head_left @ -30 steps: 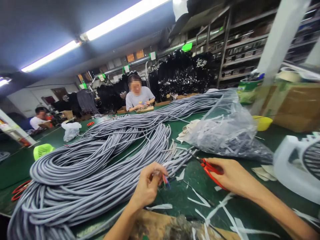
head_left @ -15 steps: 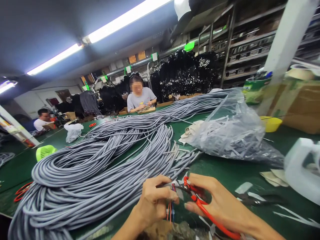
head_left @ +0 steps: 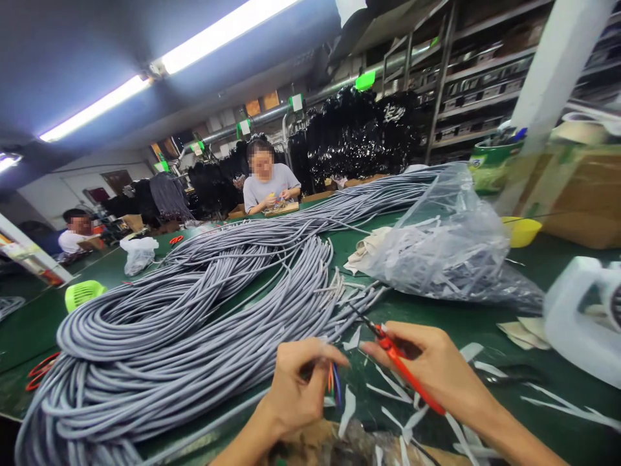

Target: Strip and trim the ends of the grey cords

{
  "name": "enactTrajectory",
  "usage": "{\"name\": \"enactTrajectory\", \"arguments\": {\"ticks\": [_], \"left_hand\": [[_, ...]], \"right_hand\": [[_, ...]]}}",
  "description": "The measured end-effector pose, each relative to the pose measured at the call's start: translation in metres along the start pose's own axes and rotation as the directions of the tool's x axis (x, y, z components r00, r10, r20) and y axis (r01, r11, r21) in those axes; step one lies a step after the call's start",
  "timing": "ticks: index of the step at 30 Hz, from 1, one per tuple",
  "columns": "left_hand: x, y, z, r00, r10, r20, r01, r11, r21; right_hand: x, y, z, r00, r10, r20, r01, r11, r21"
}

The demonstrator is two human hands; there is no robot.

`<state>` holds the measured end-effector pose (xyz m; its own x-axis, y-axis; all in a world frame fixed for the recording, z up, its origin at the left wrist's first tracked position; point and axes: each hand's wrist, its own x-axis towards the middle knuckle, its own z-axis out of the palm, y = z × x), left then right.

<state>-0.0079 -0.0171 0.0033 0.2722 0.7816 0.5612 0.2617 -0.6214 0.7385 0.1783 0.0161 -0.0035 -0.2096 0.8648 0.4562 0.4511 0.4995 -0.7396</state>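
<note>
Gripped cable end [head_left: 332, 382] in left hand [head_left: 295, 388], wires pointing right toward red scissors [head_left: 405, 372] clasped in right hand [head_left: 431, 372] just beside.

My left hand [head_left: 295, 388] is near, just left of my right hand [head_left: 431, 372], both over the table [head_left: 466, 323]. The wires [head_left: 334, 382] hang at my left fingertips; the scissors [head_left: 402, 366] lie in my right hand, tips pointing far-left. The cable coil [head_left: 160, 349] lies left of my hands and runs far-right across the table. The bag [head_left: 446, 252] sits beyond my right hand, the bowl [head_left: 521, 230] right of it. A person [head_left: 266, 188] sits at the far side.
</note>
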Motion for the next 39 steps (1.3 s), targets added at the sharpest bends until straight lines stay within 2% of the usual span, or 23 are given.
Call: {"name": "enactTrajectory", "arguments": {"ticks": [1, 3, 6, 10, 15, 21, 26, 28, 31, 33, 37, 39], "left_hand": [[0.000, -0.001, 0.002, 0.994, -0.108, -0.027, 0.107, 0.994, -0.040], [0.000, -0.002, 0.008, 0.954, -0.295, -0.046, 0.288, 0.950, -0.122], [-0.001, -0.005, 0.017, 0.910, -0.414, -0.025, 0.404, 0.899, -0.170], [-0.005, -0.008, 0.023, 0.916, -0.402, -0.012, 0.399, 0.912, -0.099], [-0.007, -0.013, 0.023, 0.910, -0.410, -0.066, 0.404, 0.911, -0.090], [-0.002, -0.012, 0.023, 0.855, -0.498, -0.146, 0.453, 0.853, -0.259], [0.004, -0.006, 0.020, 0.813, -0.575, -0.097, 0.486, 0.760, -0.432], [0.004, -0.004, 0.018, 0.818, -0.564, -0.113, 0.477, 0.775, -0.414], [0.003, -0.002, 0.018, 0.847, -0.488, -0.209, 0.425, 0.859, -0.286], [0.003, -0.002, 0.020, 0.860, -0.452, -0.238, 0.392, 0.883, -0.260], [0.003, -0.004, 0.021, 0.842, -0.502, -0.199, 0.408, 0.832, -0.376], [0.004, -0.005, 0.017, 0.847, -0.511, -0.148, 0.413, 0.807, -0.423]], "right_hand": [[0.001, 0.000, 0.000, 0.999, 0.040, -0.009, -0.040, 0.999, 0.024], [0.001, -0.002, 0.003, 0.996, 0.091, -0.003, -0.090, 0.991, 0.100], [-0.001, -0.009, 0.011, 0.995, 0.097, -0.010, -0.092, 0.966, 0.241], [-0.004, -0.021, 0.023, 0.992, 0.102, -0.073, -0.071, 0.939, 0.337], [-0.004, -0.021, 0.027, 0.979, 0.193, -0.072, -0.141, 0.883, 0.448], [-0.004, -0.020, 0.029, 0.960, 0.281, -0.007, -0.225, 0.782, 0.581], [0.000, -0.024, 0.029, 0.909, 0.413, 0.059, -0.325, 0.613, 0.720], [0.001, -0.025, 0.029, 0.894, 0.440, 0.088, -0.351, 0.564, 0.748], [0.001, -0.027, 0.028, 0.885, 0.457, 0.087, -0.361, 0.557, 0.747], [-0.001, -0.028, 0.028, 0.882, 0.462, 0.095, -0.370, 0.553, 0.746], [-0.002, -0.027, 0.027, 0.865, 0.488, 0.121, -0.399, 0.522, 0.754], [-0.002, -0.024, 0.027, 0.859, 0.496, 0.124, -0.405, 0.512, 0.758]]}}
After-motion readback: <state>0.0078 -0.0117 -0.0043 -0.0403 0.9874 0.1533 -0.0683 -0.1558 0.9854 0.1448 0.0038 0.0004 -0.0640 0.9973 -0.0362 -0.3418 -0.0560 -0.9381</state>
